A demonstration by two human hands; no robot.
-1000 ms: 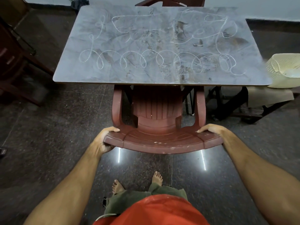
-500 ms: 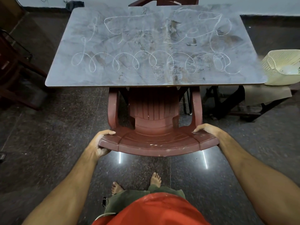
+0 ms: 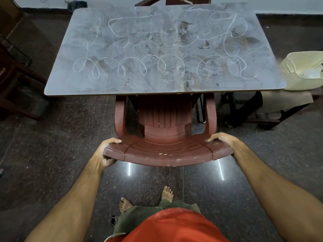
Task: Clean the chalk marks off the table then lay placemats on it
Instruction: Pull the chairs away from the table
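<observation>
The grey desk (image 3: pixel 122 81) stands straight ahead, its top covered in white chalk marks (image 3: pixel 158 66): a row of loops along the near side and looser scrawls farther back, over smeared patches. A brown plastic chair (image 3: pixel 166 133) is tucked partway beneath the desk's near edge, its curved backrest toward the person. The left hand (image 3: pixel 104 152) has its grip wrapped round the backrest's left end, thumb on top and fingers curled beneath. The right hand (image 3: pixel 221 137) holds the right end with fingers curled over the top edge; its thumb is hidden, probably underneath. A cream basket (image 3: pixel 297 81) sits beside the desk's right edge. Bare feet stand on the dark polished floor (image 3: pixel 52 154).
</observation>
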